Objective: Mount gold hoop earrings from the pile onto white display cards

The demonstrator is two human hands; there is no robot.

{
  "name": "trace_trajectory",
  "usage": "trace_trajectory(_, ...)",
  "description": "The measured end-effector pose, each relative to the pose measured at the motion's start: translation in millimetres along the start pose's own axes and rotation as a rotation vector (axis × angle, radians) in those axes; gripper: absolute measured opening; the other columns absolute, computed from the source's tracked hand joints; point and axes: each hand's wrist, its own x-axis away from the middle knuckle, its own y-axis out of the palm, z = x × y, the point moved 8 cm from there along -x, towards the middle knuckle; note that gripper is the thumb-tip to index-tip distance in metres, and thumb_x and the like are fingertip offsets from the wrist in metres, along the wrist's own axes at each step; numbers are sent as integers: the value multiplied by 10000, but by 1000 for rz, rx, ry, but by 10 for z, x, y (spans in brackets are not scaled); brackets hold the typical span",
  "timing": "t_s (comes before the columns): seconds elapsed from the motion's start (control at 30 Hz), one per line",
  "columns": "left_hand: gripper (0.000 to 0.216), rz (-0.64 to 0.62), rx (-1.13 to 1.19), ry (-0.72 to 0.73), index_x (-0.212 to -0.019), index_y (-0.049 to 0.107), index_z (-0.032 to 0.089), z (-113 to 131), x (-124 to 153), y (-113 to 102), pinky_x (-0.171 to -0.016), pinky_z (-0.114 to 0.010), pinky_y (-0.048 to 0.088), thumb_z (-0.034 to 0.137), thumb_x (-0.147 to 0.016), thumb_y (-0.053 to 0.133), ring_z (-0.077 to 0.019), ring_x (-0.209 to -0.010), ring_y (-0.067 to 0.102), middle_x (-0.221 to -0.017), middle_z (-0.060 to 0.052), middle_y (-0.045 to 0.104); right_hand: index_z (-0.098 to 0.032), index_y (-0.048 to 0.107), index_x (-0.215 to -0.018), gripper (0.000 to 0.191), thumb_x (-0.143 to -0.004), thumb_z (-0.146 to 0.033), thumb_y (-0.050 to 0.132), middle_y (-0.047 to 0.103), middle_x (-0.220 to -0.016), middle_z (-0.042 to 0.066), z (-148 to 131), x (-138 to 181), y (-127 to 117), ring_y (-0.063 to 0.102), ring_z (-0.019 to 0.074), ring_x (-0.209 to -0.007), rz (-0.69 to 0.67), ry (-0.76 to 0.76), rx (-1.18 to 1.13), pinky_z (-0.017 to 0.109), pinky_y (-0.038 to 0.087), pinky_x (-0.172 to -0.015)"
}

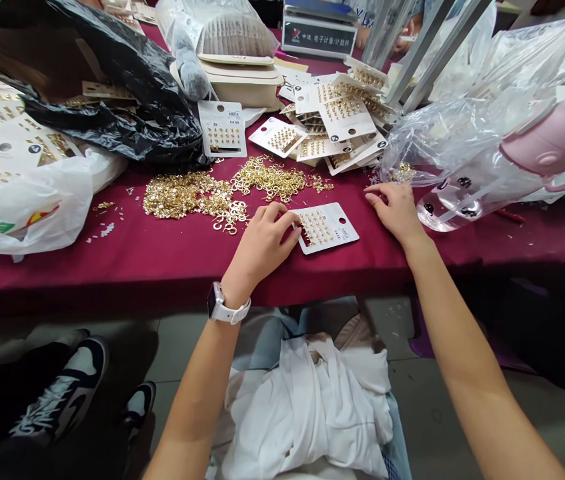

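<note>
A white earring card [329, 229] with rows of small gold earrings lies on the table in front of me. My left hand [271, 241], wearing a white-strapped watch [225, 308], is closed at the card's left edge, fingers curled down onto it. To the card's right, my right hand [396, 210] rests low over the cloth, fingers loosely bent and apart, with nothing visible in them. Just beyond it sits a clear plastic bag [437, 133] with small gold pieces by its edge. Behind the card are piles of loose gold earrings [269, 179] and small gold parts [177, 195].
Filled earring cards [345, 117] are heaped at the back, near a scale [319, 30]. A black plastic bag [137, 80] and a white bag [37, 207] stand left. A pink-lidded bottle [537, 143] lies right. The red tablecloth's [162, 257] front edge is close to my lap.
</note>
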Motion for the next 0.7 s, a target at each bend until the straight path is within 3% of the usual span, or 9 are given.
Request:
trace_trajectory(0.13, 205, -5, -9, 4, -1035, 617, 154, 1, -2, 9, -925, -375, 451, 258, -918, 485, -227, -983, 499, -1065, -97, 549, -222, 681, -991, 268, -894, -265, 434, 676, -1036, 91, 25, 17, -155, 543, 280, -1018, 77, 16, 7, 466, 350, -969)
trace_trajectory(0.33, 201, -3, -21, 1, -1032, 616, 150, -2, 3, 13, -920, -378, 453, 251, -917, 485, -224, -974, 497, -1070, -99, 551, -230, 741, -947, 194, -834, -293, 595, 622, -1063, 90, 54, 42, -106, 434, 310, -1074, 45, 63, 164, 469, 342, -957)
trace_trajectory(0.7, 213, -14, -31, -10, -1045, 617, 149, -3, -9, 8, -921, -372, 449, 258, -919, 484, -221, -968, 505, -1075, -100, 552, -184, 689, -907, 228, -897, -267, 477, 635, -1033, 122, -209, -24, -50, 448, 329, -1102, -7, -108, 321, 543, 318, -962)
